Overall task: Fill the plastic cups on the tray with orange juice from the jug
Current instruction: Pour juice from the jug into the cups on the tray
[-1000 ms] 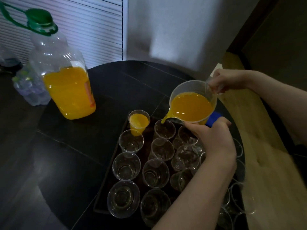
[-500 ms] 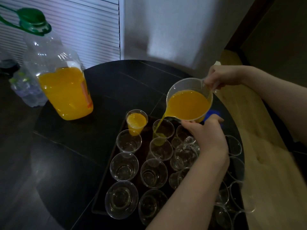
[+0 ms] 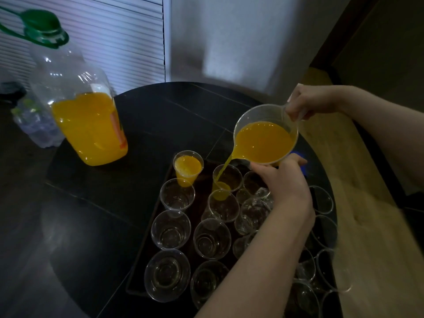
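- At the far left, a small crumpled bottle lay beside a large clear bottle with a green cap; the large bottle stood upright on the round dark table and was partly filled with orange juice.
- On the table, right of centre, a dark tray carried rows of clear plastic cups; the far-left cup was nearly full; most others appeared empty.
- Next to it, the second cup in the back row was receiving a thin stream of juice; juice had collected at its bottom.
- Above the back row, the jug was tilted with its spout down and to the left.
- Beneath the jug, the left hand supported its base; fingers were curled against the underside.
- At the right, the right hand grasped the jug handle with clenched fingers.
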